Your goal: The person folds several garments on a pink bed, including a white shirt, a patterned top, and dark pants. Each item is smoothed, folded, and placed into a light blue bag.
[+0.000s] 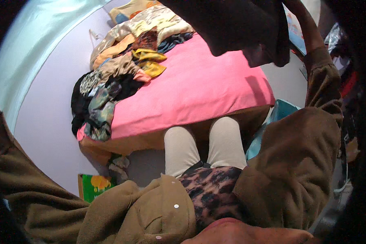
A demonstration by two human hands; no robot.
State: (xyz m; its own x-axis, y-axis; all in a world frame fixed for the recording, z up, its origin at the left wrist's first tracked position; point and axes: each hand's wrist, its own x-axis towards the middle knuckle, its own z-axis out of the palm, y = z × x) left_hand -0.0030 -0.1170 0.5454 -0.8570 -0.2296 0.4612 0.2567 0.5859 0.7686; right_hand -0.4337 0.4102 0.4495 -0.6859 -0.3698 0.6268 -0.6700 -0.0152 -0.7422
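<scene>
A dark, nearly black garment (240, 28) hangs from the top edge over the far right of the pink-covered bed. My right hand (304, 18) is raised beside the garment at the upper right. Its wrist shows below the top edge, but its fingers are cut off or hidden, so its grip on the cloth cannot be made out. My left arm (32, 191) reaches up along the left rim in a brown sleeve, and the hand itself is beyond the picture. On the bed's left side lies a heap of mixed clothes (118, 69), including yellow, patterned and black pieces.
The pink sheet (191, 85) covers the bed in front of my knees. A green box (95, 187) stands on the floor at the left. A teal bag or bin (282, 110) is by the bed's right corner. A pale blue curtain (32, 49) hangs at the left.
</scene>
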